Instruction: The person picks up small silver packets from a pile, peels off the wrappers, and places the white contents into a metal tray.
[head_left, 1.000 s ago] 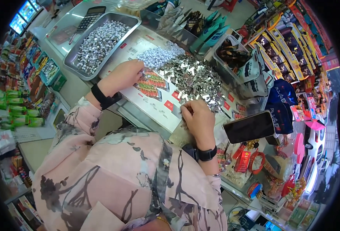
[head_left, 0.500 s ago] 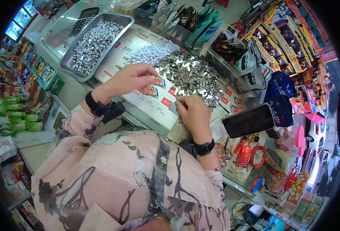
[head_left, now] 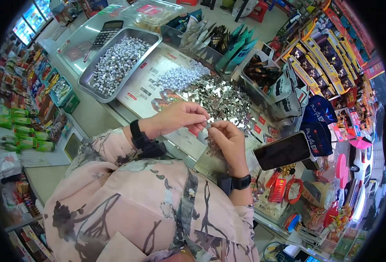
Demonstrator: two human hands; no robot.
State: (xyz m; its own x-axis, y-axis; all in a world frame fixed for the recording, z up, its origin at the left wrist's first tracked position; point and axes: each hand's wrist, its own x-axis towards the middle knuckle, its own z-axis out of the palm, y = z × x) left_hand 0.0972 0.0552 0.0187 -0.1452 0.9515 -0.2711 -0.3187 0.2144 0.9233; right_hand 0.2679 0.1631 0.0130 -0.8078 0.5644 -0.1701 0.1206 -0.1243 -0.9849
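My left hand [head_left: 182, 118] and my right hand [head_left: 228, 140] meet over the board, fingertips nearly touching. Each is closed in a pinch. A tiny pale bit shows between the fingertips, too small to name. Just beyond my hands lies a heap of small shiny metal strips [head_left: 221, 98]. Beside it, to the left, is a pile of small whitish pieces [head_left: 182, 77]. Both piles rest on a printed white board [head_left: 142, 87]. A metal tray [head_left: 157, 39] farther left holds many small white and silvery pieces [head_left: 118, 63].
A phone [head_left: 282, 150] stands tilted to the right of my hands. Behind the piles are bins with pouches [head_left: 234, 48] and a clear bin of dark packets [head_left: 260, 72]. A calculator [head_left: 107, 32] lies beyond the tray. Snack shelves [head_left: 24, 126] are at the left.
My left hand has moved right, from over the board to my right hand, and its fingers have closed into a pinch. My right hand has lifted slightly and shifted nearer. The view has shifted a little.
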